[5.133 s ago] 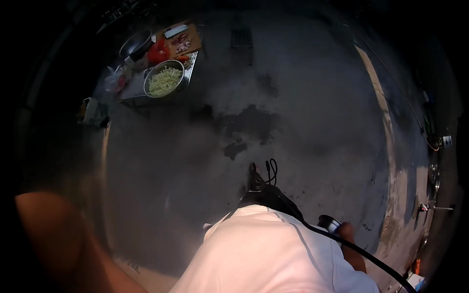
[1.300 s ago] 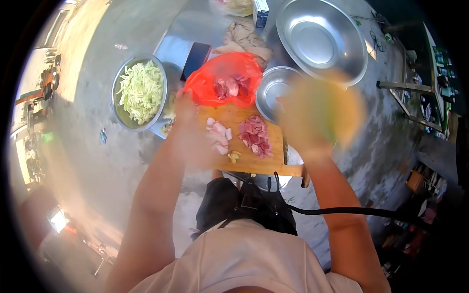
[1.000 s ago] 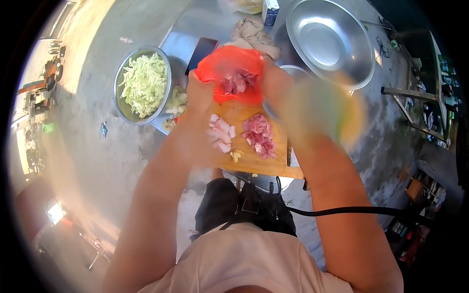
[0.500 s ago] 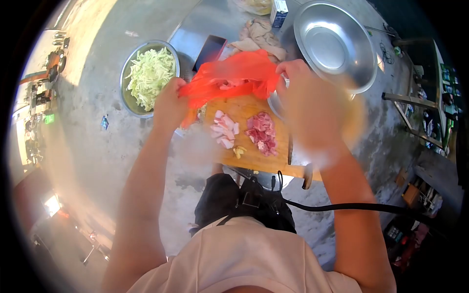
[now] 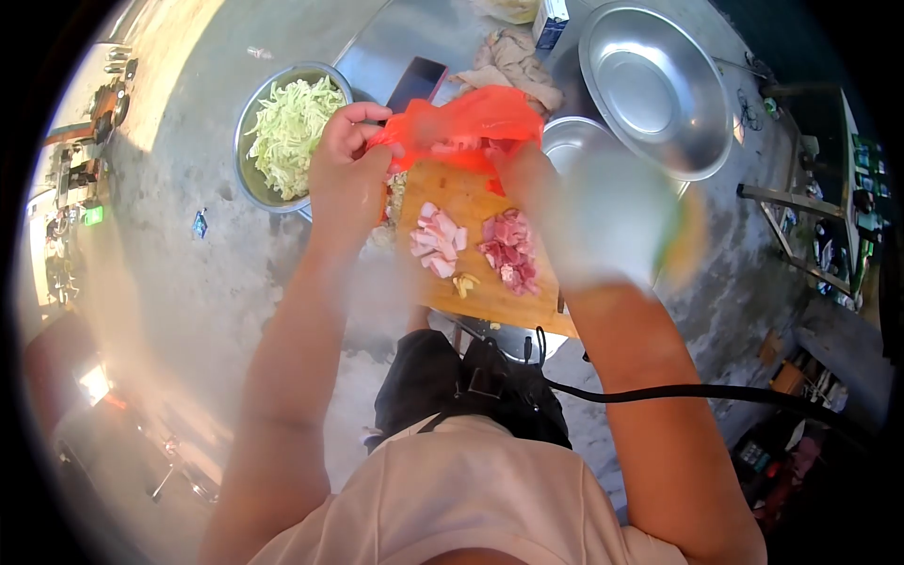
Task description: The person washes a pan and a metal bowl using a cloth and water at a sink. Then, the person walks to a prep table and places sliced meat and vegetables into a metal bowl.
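Note:
A thin red plastic bag (image 5: 471,118) is held above the far end of a wooden cutting board (image 5: 443,188); pale pink pieces show in its opening. My left hand (image 5: 348,155) pinches the bag's left edge. My right hand (image 5: 529,174) is at the bag's right side, its fingertips in or against the opening; blur and a lens smear hide most of its fingers. On the board lie a pile of pale, fatty meat slices (image 5: 438,240), a pile of redder meat slices (image 5: 508,250) and small yellowish pieces (image 5: 464,284), perhaps garlic or ginger.
At the left stands a metal bowl (image 5: 243,174) of shredded cabbage (image 5: 294,132). A large metal basin (image 5: 702,85) and a smaller metal bowl (image 5: 570,137) are at the right. Behind the bag lie a phone (image 5: 417,83), a crumpled cloth (image 5: 508,66) and a small box (image 5: 550,24).
My right hand has moved left and inward from the bag's right edge to its opening. The bag is more bunched, and my left hand has shifted slightly right and up.

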Motion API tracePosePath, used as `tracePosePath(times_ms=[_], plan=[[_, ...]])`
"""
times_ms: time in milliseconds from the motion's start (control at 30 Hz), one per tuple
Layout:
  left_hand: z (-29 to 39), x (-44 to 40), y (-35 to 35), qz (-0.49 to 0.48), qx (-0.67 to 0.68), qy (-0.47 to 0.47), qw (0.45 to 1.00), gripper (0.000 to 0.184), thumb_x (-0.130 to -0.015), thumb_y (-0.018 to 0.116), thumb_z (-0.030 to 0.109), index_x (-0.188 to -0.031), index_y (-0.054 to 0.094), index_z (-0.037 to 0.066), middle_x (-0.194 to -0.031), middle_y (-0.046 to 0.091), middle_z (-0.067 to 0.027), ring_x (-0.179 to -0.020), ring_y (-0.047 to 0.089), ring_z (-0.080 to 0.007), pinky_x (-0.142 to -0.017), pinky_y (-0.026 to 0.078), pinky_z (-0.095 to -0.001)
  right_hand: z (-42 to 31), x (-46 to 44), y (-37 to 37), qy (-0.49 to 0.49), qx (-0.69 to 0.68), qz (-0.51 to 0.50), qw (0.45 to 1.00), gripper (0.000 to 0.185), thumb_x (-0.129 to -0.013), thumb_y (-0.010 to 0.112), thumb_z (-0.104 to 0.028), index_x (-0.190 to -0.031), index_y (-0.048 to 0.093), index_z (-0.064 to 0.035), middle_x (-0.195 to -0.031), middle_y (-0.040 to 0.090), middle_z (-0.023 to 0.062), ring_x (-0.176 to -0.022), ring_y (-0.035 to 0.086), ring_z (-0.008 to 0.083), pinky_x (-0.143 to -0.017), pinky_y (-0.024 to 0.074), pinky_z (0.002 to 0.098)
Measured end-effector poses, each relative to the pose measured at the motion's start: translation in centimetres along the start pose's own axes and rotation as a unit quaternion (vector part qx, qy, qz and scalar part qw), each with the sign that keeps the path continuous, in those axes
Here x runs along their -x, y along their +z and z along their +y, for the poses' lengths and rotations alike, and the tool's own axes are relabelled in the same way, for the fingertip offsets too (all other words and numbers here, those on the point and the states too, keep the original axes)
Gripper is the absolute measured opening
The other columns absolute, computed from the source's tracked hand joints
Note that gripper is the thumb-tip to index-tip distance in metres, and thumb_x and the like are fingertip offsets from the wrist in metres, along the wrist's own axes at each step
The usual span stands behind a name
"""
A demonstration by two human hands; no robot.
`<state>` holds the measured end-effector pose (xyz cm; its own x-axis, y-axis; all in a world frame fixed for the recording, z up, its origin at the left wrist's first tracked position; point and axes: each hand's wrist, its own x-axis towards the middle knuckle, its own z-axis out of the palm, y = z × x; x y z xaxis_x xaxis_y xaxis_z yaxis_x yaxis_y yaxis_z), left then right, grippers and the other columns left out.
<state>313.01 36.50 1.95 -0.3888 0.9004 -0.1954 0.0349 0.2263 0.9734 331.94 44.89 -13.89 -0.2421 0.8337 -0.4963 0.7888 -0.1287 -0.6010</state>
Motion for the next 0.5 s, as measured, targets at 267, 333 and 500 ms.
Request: tracePosePath(times_ms=[267, 333, 500], plan=[[0.1, -0.4, -1.1, 0.005, 0.055, 0.005, 0.998, 0.027, -0.078, 0.047, -0.008, -0.103, 0.052, 0.001, -0.081, 0.062, -0.0062, -0.068, 0.055, -0.0095, -0.063, 0.044, -0.023, -0.4, 3.8, -2.9, -0.089, 0.385, -0.171, 0.903, 0.039, -0.084, 0.055, -0.033, -0.111, 0.056, -0.005, -0.093, 0.067, 0.0137, -0.095, 0.063, 0.0281, -0.075, 0.0507, 0.036], [0.3, -0.1, -1.4, 0.016, 0.046, 0.003, 0.999, 0.026, -0.078, 0.047, -0.007, -0.103, 0.053, 0.001, -0.081, 0.062, -0.006, -0.068, 0.055, -0.0097, -0.064, 0.044, -0.0231, -0.7, 5.9, -4.5, -0.138, 0.472, -0.204, 0.847, 0.036, -0.084, 0.055, -0.026, -0.112, 0.054, -0.0051, -0.091, 0.067, 0.0139, -0.093, 0.064, 0.0284, -0.072, 0.0516, 0.0361], [-0.1, 0.0, -2.3, 0.042, 0.06, 0.003, 0.997, 0.027, -0.078, 0.048, -0.007, -0.103, 0.053, 0.002, -0.079, 0.062, -0.0058, -0.07, 0.055, -0.0103, -0.065, 0.044, -0.0232, -6.2, 12.7, -12.6, -0.222, 0.41, 0.001, 0.885, 0.042, -0.08, 0.054, -0.008, -0.121, 0.042, -0.0056, -0.089, 0.062, 0.0163, -0.082, 0.064, 0.0321, -0.065, 0.0525, 0.04]])
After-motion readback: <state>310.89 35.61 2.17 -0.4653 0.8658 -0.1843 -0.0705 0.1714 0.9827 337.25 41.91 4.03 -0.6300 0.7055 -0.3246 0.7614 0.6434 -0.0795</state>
